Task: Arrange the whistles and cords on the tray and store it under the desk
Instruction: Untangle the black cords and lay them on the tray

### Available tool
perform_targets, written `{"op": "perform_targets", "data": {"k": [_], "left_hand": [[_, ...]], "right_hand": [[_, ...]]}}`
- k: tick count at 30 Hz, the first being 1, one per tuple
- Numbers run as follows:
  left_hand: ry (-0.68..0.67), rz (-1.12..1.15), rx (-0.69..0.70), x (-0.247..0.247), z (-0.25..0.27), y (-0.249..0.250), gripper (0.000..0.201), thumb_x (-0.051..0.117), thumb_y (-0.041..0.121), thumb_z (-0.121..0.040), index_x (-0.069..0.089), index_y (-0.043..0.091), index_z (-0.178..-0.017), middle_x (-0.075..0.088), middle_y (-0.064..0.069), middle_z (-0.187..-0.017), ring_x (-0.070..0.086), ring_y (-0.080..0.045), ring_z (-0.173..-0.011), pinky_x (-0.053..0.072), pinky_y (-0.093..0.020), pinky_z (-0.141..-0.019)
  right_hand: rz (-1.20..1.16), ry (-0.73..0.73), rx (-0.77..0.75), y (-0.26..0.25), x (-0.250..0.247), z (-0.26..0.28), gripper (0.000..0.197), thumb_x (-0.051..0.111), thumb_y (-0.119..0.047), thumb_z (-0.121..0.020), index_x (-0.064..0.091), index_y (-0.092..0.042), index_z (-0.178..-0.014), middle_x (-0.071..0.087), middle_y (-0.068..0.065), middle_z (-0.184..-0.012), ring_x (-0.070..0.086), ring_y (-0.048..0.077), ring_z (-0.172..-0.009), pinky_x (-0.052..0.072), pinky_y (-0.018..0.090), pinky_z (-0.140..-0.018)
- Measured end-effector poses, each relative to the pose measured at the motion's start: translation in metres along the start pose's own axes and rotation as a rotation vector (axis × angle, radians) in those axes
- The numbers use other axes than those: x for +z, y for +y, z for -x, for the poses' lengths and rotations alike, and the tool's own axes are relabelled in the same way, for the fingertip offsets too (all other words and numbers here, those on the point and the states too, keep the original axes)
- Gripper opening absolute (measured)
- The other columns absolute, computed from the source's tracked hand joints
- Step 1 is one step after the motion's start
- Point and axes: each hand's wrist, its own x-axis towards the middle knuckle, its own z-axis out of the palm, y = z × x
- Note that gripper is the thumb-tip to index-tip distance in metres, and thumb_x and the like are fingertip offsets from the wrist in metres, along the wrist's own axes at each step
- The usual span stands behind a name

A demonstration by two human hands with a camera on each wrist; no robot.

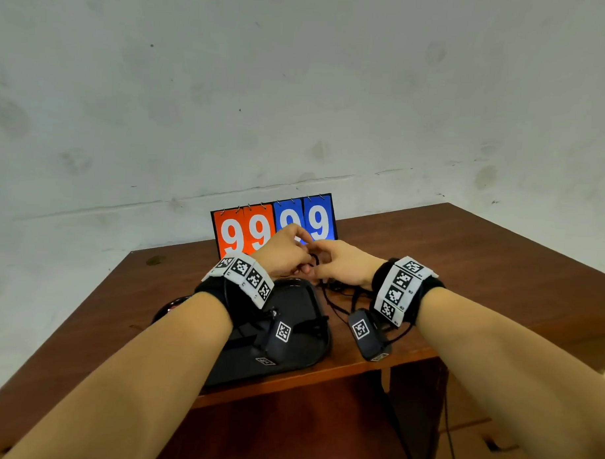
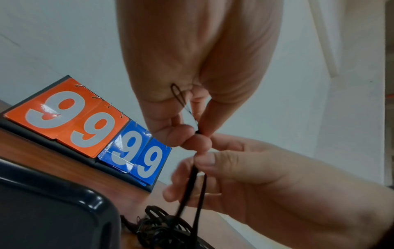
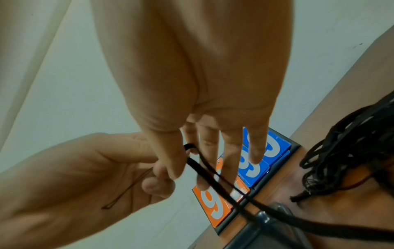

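On my feed, leftmost thing on the desk [image 1: 464, 255] is the black tray [image 1: 301, 318], near the front edge, mostly hidden under the left forearm in the head view. Can't tell what's in it; no whistles I can make out in any view.

Left hand [image 1: 281, 251] is raised over the desk just beyond the tray's far rim. Fingers curled in; thumb and fingertips [image 2: 170, 134] pinch the thin loop end of a black cord [image 2: 192, 190]. The left wrist view shows the fine loop lying against the palm.

Behind both hands stands a flip scoreboard [image 1: 256, 227], orange 99 on the left, blue 99 on the right, at the back of the desk against the wall.

Right hand [image 1: 344, 265] meets the left, fingertips touching. Thumb and index pinch the same cord just below the left hand's grip; the other fingers [image 3: 232, 151] are loosely extended, narrow spread. From that pinch two strands of the cord hang down.

Strands run into a tangled pile of black cords [image 2: 162, 227] lying on the desk just right of the tray, apart from its rim, beneath the right hand. Pile is off the tray.
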Motion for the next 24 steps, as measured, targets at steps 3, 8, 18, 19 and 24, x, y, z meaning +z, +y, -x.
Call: {"op": "perform_targets", "data": {"k": [3, 8, 18, 19, 24], "left_hand": [[0.134, 0.036, 0.007, -0.008, 0.004, -0.006, 0.023, 0.055, -0.006, -0.089, 0.056, 0.010, -0.106, 0.061, -0.009, -0.066, 0.054, -0.010, -0.045, 0.044, -0.019, -0.045], [0.253, 0.130, -0.005, -0.023, 0.009, -0.021, 0.014, 0.060, -0.004, -0.089, 0.068, 0.004, -0.097, 0.066, -0.010, -0.079, 0.060, -0.012, -0.060, 0.051, -0.020, -0.057], [0.252, 0.099, 0.009, -0.055, 0.038, -0.050, 0.015, 0.066, 0.000, -0.088, 0.071, 0.010, -0.099, 0.069, -0.007, -0.087, 0.062, -0.012, -0.066, 0.054, -0.019, -0.062], [0.257, 0.118, 0.004, -0.059, 0.042, -0.053, 0.014, 0.063, 0.000, -0.091, 0.071, 0.009, -0.099, 0.068, -0.008, -0.086, 0.062, -0.012, -0.066, 0.056, -0.020, -0.063], [0.262, 0.250, -0.010, -0.079, 0.062, -0.064, 0.013, 0.057, -0.002, -0.095, 0.068, 0.006, -0.096, 0.067, -0.014, -0.087, 0.066, -0.016, -0.072, 0.060, -0.025, -0.068]], "right_hand": [[-0.106, 0.046, 0.027, 0.001, 0.006, -0.004, 0.022, 0.060, -0.006, -0.093, 0.064, -0.005, -0.115, 0.070, 0.013, -0.091, 0.068, 0.019, -0.069, 0.059, 0.031, -0.071], [-0.069, 0.099, 0.055, -0.011, 0.016, -0.004, 0.019, 0.055, -0.012, -0.097, 0.062, -0.010, -0.079, 0.057, -0.006, -0.053, 0.048, 0.008, -0.043, 0.041, 0.022, -0.044], [-0.104, 0.085, 0.075, -0.037, 0.047, -0.008, 0.024, 0.053, -0.019, -0.099, 0.063, -0.014, -0.078, 0.060, 0.000, -0.060, 0.035, 0.007, -0.040, 0.027, 0.020, -0.039], [-0.102, 0.076, 0.076, -0.042, 0.052, -0.009, 0.026, 0.053, -0.020, -0.099, 0.063, -0.015, -0.076, 0.060, 0.000, -0.061, 0.035, 0.008, -0.040, 0.027, 0.020, -0.039], [-0.091, 0.030, 0.082, -0.065, 0.075, -0.015, 0.027, 0.053, -0.025, -0.100, 0.063, -0.013, -0.077, 0.059, 0.001, -0.063, 0.036, 0.007, -0.041, 0.029, 0.020, -0.041]]}}
